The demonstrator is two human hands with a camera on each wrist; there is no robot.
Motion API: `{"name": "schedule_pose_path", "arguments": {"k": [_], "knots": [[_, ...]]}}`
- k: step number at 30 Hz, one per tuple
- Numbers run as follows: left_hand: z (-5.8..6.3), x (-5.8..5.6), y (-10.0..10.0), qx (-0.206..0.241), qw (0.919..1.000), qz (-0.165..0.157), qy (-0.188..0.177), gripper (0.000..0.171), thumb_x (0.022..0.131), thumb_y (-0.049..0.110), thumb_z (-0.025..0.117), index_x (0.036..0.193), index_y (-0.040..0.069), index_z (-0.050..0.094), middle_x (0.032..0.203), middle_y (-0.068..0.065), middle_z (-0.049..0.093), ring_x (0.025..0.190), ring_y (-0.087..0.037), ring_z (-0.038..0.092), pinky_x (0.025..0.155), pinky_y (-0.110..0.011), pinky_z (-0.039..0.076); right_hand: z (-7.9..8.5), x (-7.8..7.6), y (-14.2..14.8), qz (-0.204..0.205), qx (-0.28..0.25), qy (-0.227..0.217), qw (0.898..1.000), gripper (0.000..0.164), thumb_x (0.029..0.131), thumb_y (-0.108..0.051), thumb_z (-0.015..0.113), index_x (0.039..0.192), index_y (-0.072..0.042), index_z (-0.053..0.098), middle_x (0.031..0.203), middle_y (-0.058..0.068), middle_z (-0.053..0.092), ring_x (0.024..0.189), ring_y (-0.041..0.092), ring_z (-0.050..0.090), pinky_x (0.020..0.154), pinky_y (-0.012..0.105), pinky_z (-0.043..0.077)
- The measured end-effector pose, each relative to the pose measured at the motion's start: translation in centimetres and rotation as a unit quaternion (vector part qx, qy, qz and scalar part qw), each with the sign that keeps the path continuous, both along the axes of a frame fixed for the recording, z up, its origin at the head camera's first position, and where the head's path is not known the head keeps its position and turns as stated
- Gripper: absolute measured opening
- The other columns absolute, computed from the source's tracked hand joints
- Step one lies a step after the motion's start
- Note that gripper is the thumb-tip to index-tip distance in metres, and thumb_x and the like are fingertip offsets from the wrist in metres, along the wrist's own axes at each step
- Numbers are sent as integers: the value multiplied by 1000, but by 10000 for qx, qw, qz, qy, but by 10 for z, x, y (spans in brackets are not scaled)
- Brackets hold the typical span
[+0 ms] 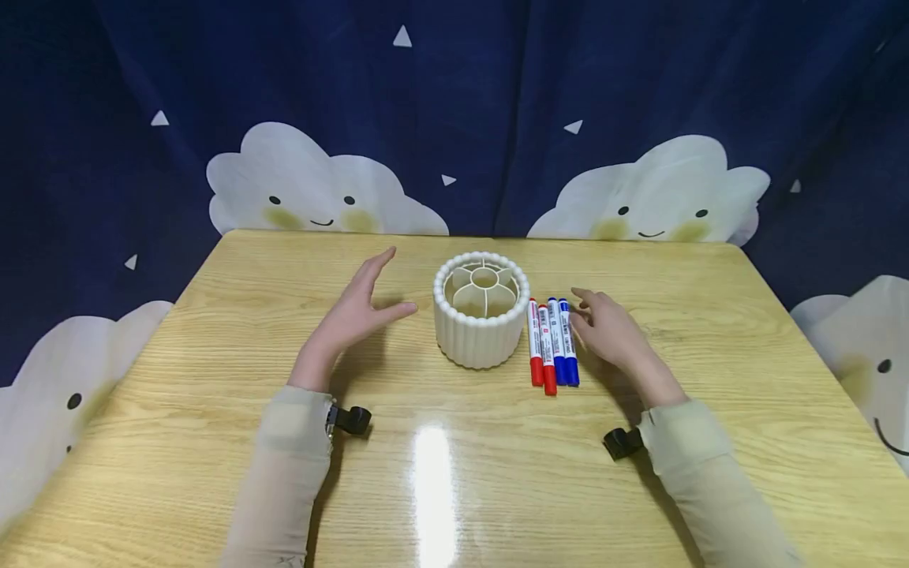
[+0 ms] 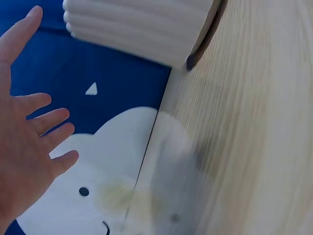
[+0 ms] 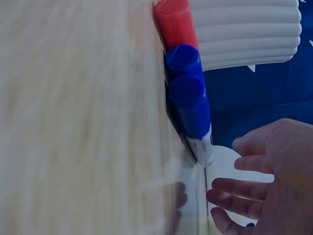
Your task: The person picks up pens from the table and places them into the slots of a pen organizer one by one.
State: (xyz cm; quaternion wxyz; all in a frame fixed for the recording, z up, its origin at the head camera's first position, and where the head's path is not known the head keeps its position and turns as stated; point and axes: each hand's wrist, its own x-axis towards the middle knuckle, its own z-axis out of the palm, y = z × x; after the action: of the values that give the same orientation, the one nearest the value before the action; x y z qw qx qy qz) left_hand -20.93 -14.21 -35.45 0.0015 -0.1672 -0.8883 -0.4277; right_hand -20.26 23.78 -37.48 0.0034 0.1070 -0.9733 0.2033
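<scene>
A white ribbed pen holder with a beaded rim and petal-shaped compartments stands upright on the table; no pens show inside it. To its right, two red-capped markers and two blue-capped markers lie side by side. My left hand hovers left of the holder, fingers extended and thumb spread toward it, holding nothing. Just right of the blue markers is my right hand, its fingers loosely bent and nothing in its grasp. In the right wrist view, a gap shows between those fingers and the nearest blue marker.
The wooden table reaches back to a dark blue curtain printed with clouds and triangles. A bright light reflection lies on the tabletop in front of the holder. Black wrist cameras sit on both sleeves.
</scene>
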Motion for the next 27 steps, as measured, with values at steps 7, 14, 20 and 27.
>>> {"name": "schedule_pose_path", "arguments": {"k": [7, 14, 20, 27], "knots": [[-1, -2, 27, 555, 9968, -494, -284, 91, 71, 46, 74, 143, 34, 20, 147, 6, 24, 135, -19, 23, 107, -55, 22, -6, -13, -7, 30, -16, -415, 9991, 56, 85, -18, 53, 134, 4, 38, 104, 24, 57, 94, 34, 54, 83, 48, 46], [2, -3, 47, 779, 9929, -734, -523, 91, 65, 46, 77, 139, 43, 23, 146, 9, 26, 135, -16, 23, 110, -50, 20, -5, -21, -16, -101, -159, -714, 9973, 60, 82, -15, 54, 135, 7, 34, 107, 26, 55, 95, 34, 53, 85, 48, 45], [21, 9, 53, 669, 9920, -855, -641, 91, 72, 33, 76, 145, 27, 21, 149, 0, 22, 136, -21, 21, 109, -51, 20, -1, -21, -19, -168, -316, -939, 9949, 64, 81, -14, 56, 136, 6, 31, 109, 27, 55, 95, 34, 54, 84, 48, 47], [24, 12, 54, 707, 9916, -865, -645, 90, 73, 29, 75, 145, 20, 21, 147, -4, 25, 132, -25, 28, 108, -48, 25, 7, -18, -19, -217, -350, -747, 9964, 61, 80, -13, 60, 134, 2, 37, 105, 23, 55, 88, 31, 54, 72, 39, 49]]}}
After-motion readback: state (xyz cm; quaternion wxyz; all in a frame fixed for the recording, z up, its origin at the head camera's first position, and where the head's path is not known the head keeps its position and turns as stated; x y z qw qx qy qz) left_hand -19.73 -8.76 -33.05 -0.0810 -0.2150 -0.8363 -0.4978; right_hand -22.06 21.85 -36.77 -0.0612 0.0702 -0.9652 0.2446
